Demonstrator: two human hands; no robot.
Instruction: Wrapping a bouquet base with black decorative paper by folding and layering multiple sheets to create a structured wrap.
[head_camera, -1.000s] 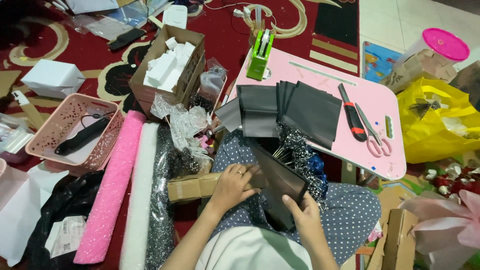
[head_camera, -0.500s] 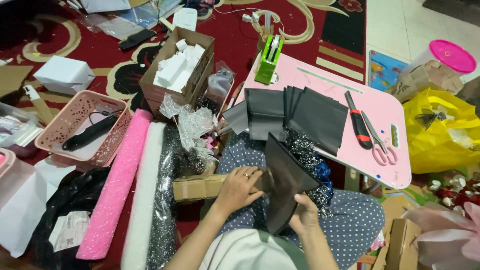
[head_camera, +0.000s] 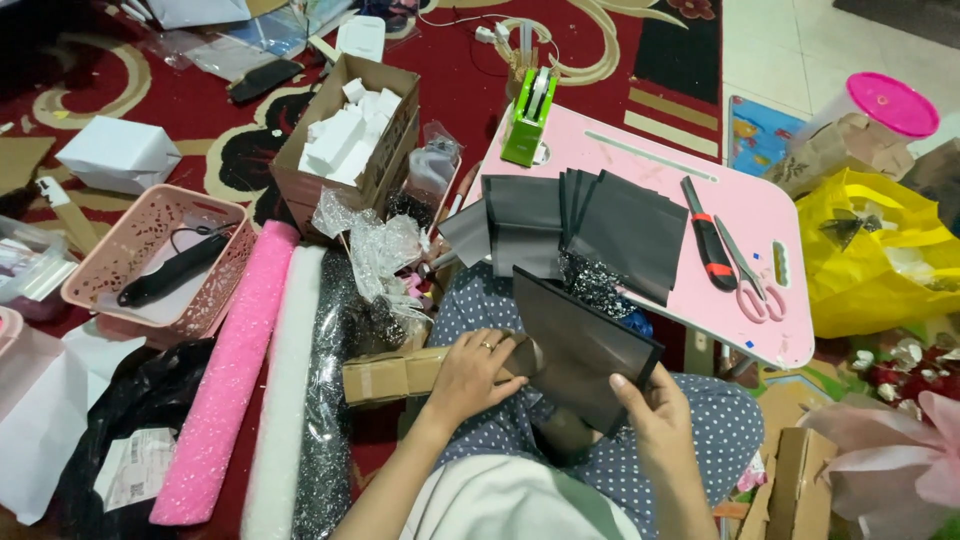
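Both hands grip the dark sheet (head_camera: 585, 350): left hand (head_camera: 475, 375) pinching its corner, right hand (head_camera: 650, 415) its edge. Looks thin, light, floppy; hold the edges.

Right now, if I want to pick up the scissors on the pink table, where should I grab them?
Probably by the pink handle loops, coming from the near edge. The scissors lie flat on the pink table, closed, loops towards the person and blades pointing away. The black and red cutter lies close on their left, so reaching from the right side looks easier.

Even indoor light, soft shadows, sharp focus, slight edge distortion
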